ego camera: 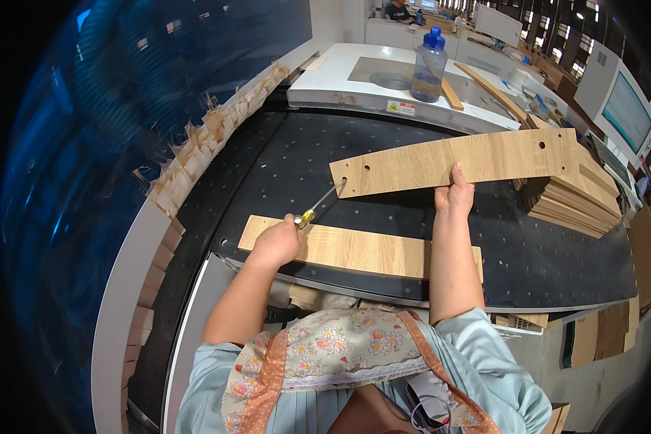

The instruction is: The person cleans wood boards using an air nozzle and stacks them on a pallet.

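My left hand point(278, 241) is closed round the yellow handle of a screwdriver point(307, 216). The screwdriver's metal tip meets a hole near the left end of a wood-grain board point(412, 165). That board is raised above the black worktable, and my right hand point(457, 192) grips its lower edge, thumb on the face. Several holes show near both its ends. Below it a second wood-grain board point(358, 249) lies flat on the table, partly hidden by my left hand and right forearm.
A stack of boards point(572, 200) stands at the right of the black perforated worktable point(390, 130). Behind are a white machine top point(331, 70) with a blue-capped bottle point(428, 68), and a monitor point(624, 103). Frayed strips point(211, 135) edge the machine at left. A person point(397, 11) is far behind.
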The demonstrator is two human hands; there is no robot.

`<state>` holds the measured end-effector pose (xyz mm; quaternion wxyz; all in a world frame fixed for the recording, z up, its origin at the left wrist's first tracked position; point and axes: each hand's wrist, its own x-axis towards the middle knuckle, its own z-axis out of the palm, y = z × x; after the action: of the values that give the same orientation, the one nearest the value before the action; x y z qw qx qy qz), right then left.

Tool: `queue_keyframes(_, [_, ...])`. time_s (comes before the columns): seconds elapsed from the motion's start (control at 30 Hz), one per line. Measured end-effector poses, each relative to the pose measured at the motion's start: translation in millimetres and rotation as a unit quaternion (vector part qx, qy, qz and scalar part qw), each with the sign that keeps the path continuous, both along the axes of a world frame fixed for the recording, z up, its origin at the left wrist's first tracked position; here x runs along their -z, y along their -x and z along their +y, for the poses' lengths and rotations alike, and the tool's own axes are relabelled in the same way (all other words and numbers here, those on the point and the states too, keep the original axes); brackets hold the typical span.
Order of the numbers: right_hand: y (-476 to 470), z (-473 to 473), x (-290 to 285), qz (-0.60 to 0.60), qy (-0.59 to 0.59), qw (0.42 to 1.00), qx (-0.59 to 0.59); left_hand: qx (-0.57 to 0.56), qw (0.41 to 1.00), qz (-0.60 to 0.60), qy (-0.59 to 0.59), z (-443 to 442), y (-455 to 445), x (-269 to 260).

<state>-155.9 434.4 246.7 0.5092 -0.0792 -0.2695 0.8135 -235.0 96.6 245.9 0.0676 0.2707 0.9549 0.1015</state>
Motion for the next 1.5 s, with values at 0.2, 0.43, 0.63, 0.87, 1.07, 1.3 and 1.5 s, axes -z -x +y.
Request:
queue_keyframes(0.2, [-1,2,3,-0.002,0.016,1.000,-0.004,-0.015,1.000,0.004,-0.017,7,9,-9])
queue_keyframes(0.43, [-3,3,6,0.011,0.003,1.000,-0.010,-0.002,0.999,0.019,-0.037,12,12,-4])
queue_keyframes(0.63, [0,4,7,0.017,-0.002,1.000,0.010,0.004,1.000,0.012,-0.026,6,7,-5])
queue_keyframes(0.87, [0,7,11,0.005,0.046,0.999,0.013,0.021,0.998,-0.035,0.042,-2,-9,3])
queue_keyframes(1.07, [-2,6,13,0.006,0.056,0.998,0.011,0.024,0.997,-0.061,0.043,3,-11,2])
queue_keyframes(1.3, [-5,8,18,0.011,0.060,0.998,0.008,0.020,0.997,-0.050,0.047,7,-13,-2])
queue_keyframes(1.5, [-6,6,18,0.006,0.061,0.998,0.019,0.033,0.997,-0.064,0.038,3,-7,4])
